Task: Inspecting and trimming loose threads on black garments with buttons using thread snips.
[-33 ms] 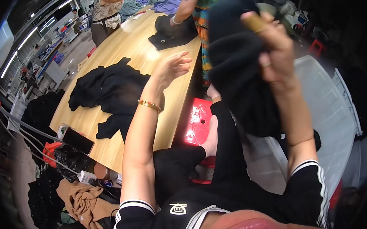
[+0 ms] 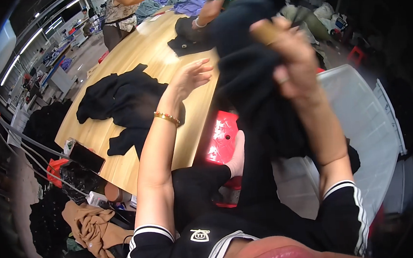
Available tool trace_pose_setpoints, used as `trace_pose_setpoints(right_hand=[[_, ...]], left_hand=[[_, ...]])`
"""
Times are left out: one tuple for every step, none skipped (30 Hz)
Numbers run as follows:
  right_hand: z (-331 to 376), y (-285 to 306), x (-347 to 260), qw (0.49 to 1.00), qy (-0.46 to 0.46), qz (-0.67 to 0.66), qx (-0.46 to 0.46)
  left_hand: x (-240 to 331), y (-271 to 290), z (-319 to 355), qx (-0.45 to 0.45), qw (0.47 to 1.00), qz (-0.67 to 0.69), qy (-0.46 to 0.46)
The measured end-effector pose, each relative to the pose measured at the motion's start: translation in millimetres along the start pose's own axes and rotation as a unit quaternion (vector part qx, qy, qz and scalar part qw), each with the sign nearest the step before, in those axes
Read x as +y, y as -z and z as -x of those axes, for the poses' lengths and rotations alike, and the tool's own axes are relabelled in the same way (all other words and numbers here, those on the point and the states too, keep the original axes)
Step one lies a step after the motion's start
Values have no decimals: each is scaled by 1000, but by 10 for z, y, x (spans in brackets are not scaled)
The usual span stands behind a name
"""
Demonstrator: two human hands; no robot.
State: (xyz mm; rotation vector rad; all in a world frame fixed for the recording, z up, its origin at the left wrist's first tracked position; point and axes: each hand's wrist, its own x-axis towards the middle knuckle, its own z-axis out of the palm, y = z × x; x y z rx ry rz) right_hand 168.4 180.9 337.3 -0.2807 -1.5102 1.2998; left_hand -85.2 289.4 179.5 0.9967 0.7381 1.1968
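Observation:
My right hand (image 2: 293,58) is raised and closed on a black garment (image 2: 255,73), which hangs down from it toward my knees, smeared by motion. Something yellowish-brown wraps a finger of that hand. Above the table's right edge, my left hand (image 2: 191,79) is held out with its fingers apart and nothing in them. Another black garment (image 2: 125,98) lies spread on the light wooden table (image 2: 158,48), left of my left forearm, which hides part of it.
Across the table, a co-worker's hand rests on a black garment (image 2: 188,41); another person stands farther left. A translucent plastic bin (image 2: 367,103) is at my right, a red stool (image 2: 221,137) below the table edge. Brown cloth (image 2: 91,228) lies at lower left.
My right hand has swung a little to the left, carrying the black garment with it. My left hand has barely moved.

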Motion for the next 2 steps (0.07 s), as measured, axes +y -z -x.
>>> trace_pose_setpoints(right_hand=[[-9, -216, 160, 998, -23, -3, -53], [61, -456, 350, 998, -47, -25, -11]], left_hand=[[18, 98, -111, -15, 999, 4, 47], [-21, 184, -148, -13, 999, 7, 43]])
